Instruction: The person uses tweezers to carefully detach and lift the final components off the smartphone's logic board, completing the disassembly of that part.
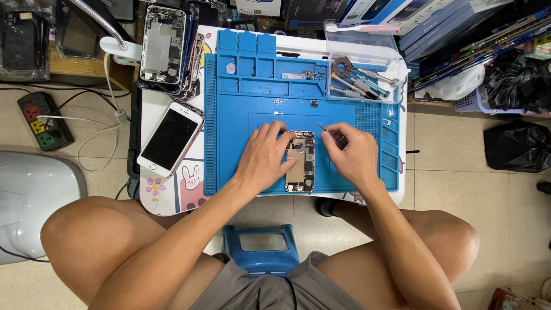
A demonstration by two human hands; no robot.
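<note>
On blue mat [241, 123], left hand [265, 155] flat steadies opened phone [300, 162]; right hand [353, 152] seemingly pinches tweezers [328, 130].

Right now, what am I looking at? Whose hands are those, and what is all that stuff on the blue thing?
One camera on a person's head looks down at their own knees and hands. The left hand steadies an opened phone, its insides showing, on a blue work mat. The right hand pinches thin metal tweezers beside it. Left of the mat lies a white phone screen, with a stack of phone shells behind it. A clear tray at the back holds small tools.
</note>
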